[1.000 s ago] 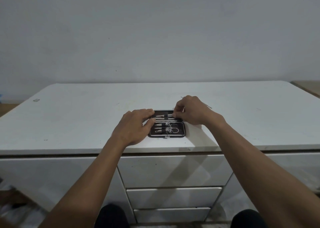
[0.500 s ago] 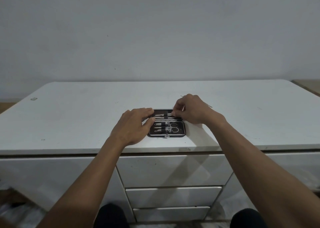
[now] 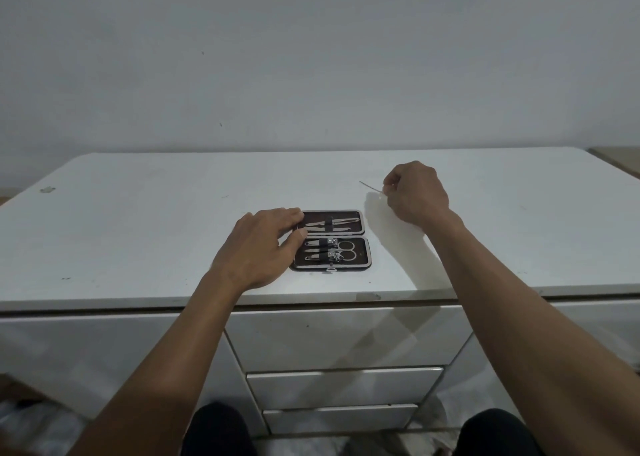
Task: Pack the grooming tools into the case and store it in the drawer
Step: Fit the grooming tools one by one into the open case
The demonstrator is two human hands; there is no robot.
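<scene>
A small dark case (image 3: 362, 259) lies open flat near the front edge of the white dresser top (image 3: 138, 220). Both halves hold strapped-in metal tools, among them small scissors (image 3: 346, 250) and clippers. My left hand (image 3: 258, 246) rests on the case's left side, fingers spread over its edge. To the right and behind the case, my right hand (image 3: 414, 192) pinches a thin metal pick (image 3: 371, 186) that sticks out leftward just above the dresser top.
Below the top, three shut white drawers (image 3: 346, 337) are stacked in the middle, with white fronts on either side. A grey wall stands behind the dresser. My knees show at the bottom edge.
My right hand has left the case's upper half and moved right and back, where it now pinches the thin pick. The left hand stays on the case.
</scene>
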